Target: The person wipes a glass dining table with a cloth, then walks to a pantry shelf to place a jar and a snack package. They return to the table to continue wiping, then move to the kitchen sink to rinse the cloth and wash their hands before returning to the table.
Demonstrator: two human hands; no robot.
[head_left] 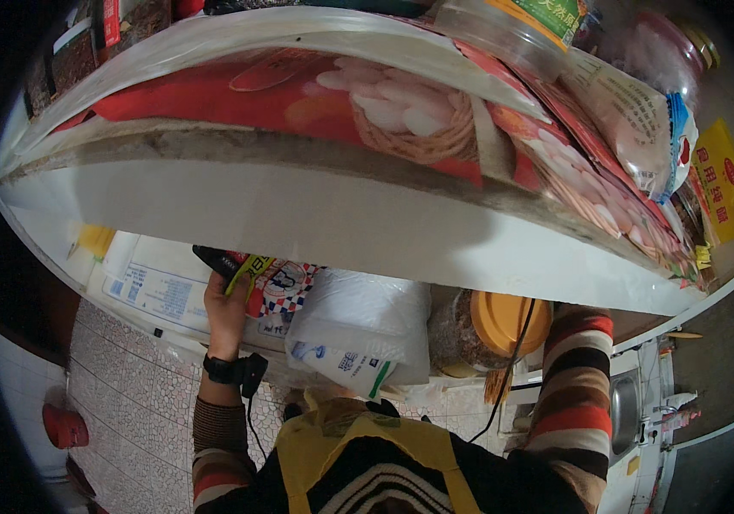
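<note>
My left hand (228, 307), with a black strap and device at the wrist, grips a dark printed packet (248, 273) with a yellow band at the lower shelf's front. Against that packet is a red, white and blue checked packet (286, 286). Farther right sits a white plastic bag (363, 315) of goods. A clear jar with an orange lid (511, 323) lies tilted beside my right forearm in its striped sleeve (575, 372). My right hand is out of view behind the white shelf board (277, 199).
On the upper shelf stand a clear plastic tub (502, 32), a clear bag of white contents (624, 122), a yellow packet (723, 183) and a lidded jar (662, 54). A large white printed package (161, 289) lies at lower left. A metal sink (625, 411) is at right.
</note>
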